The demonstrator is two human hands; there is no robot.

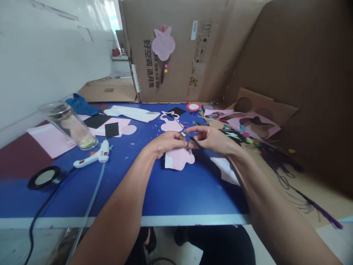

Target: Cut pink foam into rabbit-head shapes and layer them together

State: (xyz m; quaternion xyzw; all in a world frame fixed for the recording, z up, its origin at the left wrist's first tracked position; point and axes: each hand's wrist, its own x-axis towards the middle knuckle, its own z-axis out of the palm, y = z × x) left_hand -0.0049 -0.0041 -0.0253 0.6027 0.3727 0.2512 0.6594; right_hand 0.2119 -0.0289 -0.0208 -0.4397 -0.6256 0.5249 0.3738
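Pinched in my left hand (pixel 172 143) is a pink scalloped cutout (pixel 180 159), with a white paper edge (pixel 168 162) showing behind its left side. My right hand (pixel 208 138) is closed around a slim dark tool (pixel 195 140), whose thin end points away to the upper left; its exact kind is unclear. The fingertips of both hands meet at the cutout's top edge and hide that part. Just beyond them lie another pink cutout (pixel 169 126) and a black square (pixel 176 111).
A white glue gun (pixel 93 154), black tape roll (pixel 46 177) and glass of liquid (pixel 71 127) are at left. Pink sheets, a red-rimmed disc (pixel 193 106) and craft scraps (pixel 245 134) lie around. Cardboard walls (pixel 179 81) stand behind, with a pink hanging ornament (pixel 163 44).
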